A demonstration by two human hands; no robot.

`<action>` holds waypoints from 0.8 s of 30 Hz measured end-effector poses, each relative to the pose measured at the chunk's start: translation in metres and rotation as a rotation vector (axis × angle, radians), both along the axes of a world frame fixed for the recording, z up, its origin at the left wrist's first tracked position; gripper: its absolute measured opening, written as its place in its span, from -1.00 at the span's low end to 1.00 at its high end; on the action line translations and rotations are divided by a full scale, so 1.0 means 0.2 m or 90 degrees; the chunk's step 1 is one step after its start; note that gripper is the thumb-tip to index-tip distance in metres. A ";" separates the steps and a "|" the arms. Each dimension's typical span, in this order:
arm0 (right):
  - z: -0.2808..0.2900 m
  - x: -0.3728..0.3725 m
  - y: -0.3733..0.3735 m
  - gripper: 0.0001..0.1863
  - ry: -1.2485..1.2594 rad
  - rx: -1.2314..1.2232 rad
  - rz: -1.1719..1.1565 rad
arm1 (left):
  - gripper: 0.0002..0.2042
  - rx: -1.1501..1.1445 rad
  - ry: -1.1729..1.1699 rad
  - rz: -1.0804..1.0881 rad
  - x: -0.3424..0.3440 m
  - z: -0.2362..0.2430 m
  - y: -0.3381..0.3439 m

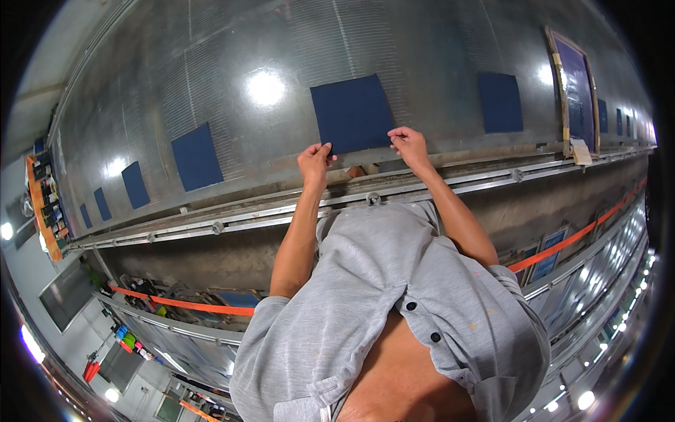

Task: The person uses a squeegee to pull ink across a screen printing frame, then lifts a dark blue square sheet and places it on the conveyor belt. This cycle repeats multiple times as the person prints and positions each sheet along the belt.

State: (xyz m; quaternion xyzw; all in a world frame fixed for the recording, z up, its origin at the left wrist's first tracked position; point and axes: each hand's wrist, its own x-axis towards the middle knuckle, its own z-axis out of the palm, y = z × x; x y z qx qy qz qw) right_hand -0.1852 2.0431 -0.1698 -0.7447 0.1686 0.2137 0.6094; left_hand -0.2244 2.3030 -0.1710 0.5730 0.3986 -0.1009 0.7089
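A dark navy square piece, apparently fabric, lies at the front edge of the long metal table. My left hand pinches its lower left corner between thumb and fingers. My right hand is closed on the lower right corner, thumb and forefinger at the edge. Similar navy pieces lie in a row to the left and right, spaced apart along the table.
A wooden-edged frame with a purple panel lies on the table at right, a beige block at its near end. A metal rail runs along the front edge. Behind me are orange straps and another long table.
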 end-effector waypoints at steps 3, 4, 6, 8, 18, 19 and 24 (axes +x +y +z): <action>-0.01 -0.02 0.01 -0.84 -0.011 -0.012 0.004 | -0.89 0.037 0.003 -0.009 0.00 -0.01 0.00; -0.02 -0.02 0.01 -0.84 -0.025 -0.016 0.008 | -0.88 0.053 0.004 -0.014 0.00 -0.02 0.01; -0.05 -0.04 0.01 -0.84 -0.045 -0.033 0.016 | -0.87 0.093 -0.008 -0.042 -0.01 -0.04 0.01; -0.06 -0.04 0.01 -0.84 -0.063 -0.054 0.022 | -0.83 0.151 -0.023 -0.066 -0.02 -0.09 0.02; -0.04 -0.05 0.03 -0.82 -0.256 -0.221 0.013 | -0.61 0.724 -0.111 -0.258 0.09 0.08 -0.03; -0.02 -0.06 0.02 -0.81 -0.228 -0.208 -0.014 | -0.56 0.774 -0.197 -0.308 0.14 0.09 -0.04; 0.10 -0.11 -0.09 -0.81 -0.201 -0.213 -0.028 | -0.32 0.912 -0.422 -0.541 0.46 0.04 -0.20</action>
